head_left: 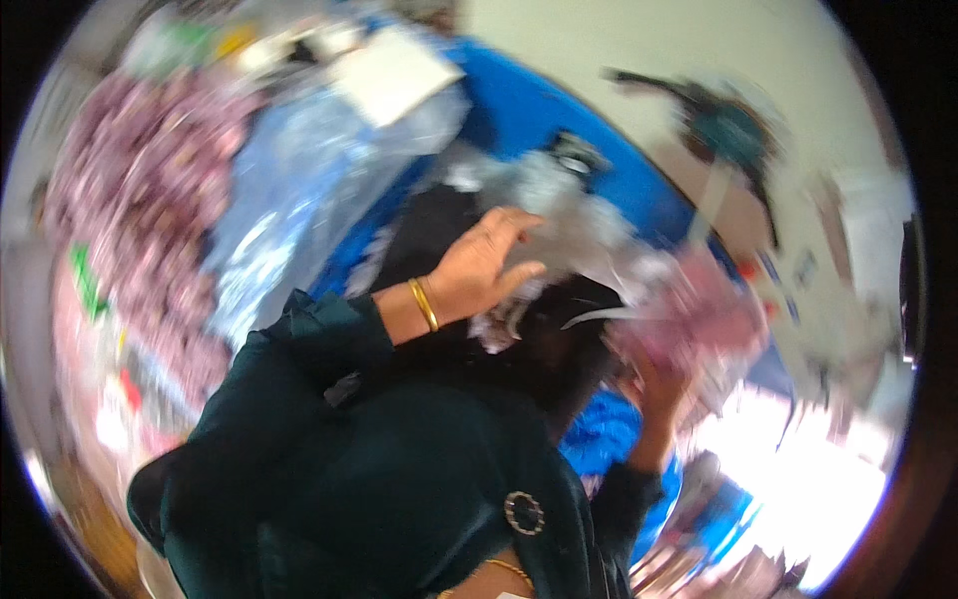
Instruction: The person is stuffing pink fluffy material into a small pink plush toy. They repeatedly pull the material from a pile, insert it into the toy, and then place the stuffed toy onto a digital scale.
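My left hand (486,262), with a gold bangle at the wrist, reaches over the dark cloth on my lap (424,240). Its thumb and fingers are spread, with nothing between them. Just past the fingertips lies crumpled clear plastic (589,225). Off to the right, my right hand (661,387) grips a pink bundle (689,314) that seems to be wrapped in clear plastic; motion smears both. A thin white strip (597,314) sticks out from the bundle's left side. A small pale scrap (497,329) lies below my left hand.
A large heap of mauve pieces (150,190) fills the left side, beside a clear plastic sheet (299,190). A white card (394,75) lies on the blue surface (539,100). A fan-like dark object (733,135) stands at the upper right. Blue material (604,429) sits under my right forearm.
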The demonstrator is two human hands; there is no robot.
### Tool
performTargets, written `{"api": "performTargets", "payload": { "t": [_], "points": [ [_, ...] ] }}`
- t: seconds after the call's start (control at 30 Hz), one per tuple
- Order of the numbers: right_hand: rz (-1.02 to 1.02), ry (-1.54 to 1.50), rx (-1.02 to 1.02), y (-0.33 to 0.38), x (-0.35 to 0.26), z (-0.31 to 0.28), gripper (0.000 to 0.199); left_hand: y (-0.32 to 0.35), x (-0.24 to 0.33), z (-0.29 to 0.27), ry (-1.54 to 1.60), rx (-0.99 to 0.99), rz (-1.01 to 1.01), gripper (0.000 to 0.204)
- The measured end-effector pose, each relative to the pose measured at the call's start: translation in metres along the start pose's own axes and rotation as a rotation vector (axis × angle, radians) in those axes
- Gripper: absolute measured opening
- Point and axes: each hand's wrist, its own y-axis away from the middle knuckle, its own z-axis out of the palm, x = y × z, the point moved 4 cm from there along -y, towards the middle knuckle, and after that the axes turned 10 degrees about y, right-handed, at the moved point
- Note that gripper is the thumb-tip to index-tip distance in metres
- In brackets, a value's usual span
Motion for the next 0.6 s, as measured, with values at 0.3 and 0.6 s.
{"api": "performTargets", "payload": {
  "t": [0.3, 0.6],
  "points": [
    [0.39, 0.336, -0.828, 0.166, 0.236, -0.053, 0.036, 0.39, -0.078, -0.293, -1.221, 1.201, -1.5, 0.094],
    [0.152, 0.297, -0.669, 0.078, 0.164, -0.017, 0.041, 0.356, -0.118, -0.284, -0.916, 1.329, -1.308, 0.057]
  ]
}}
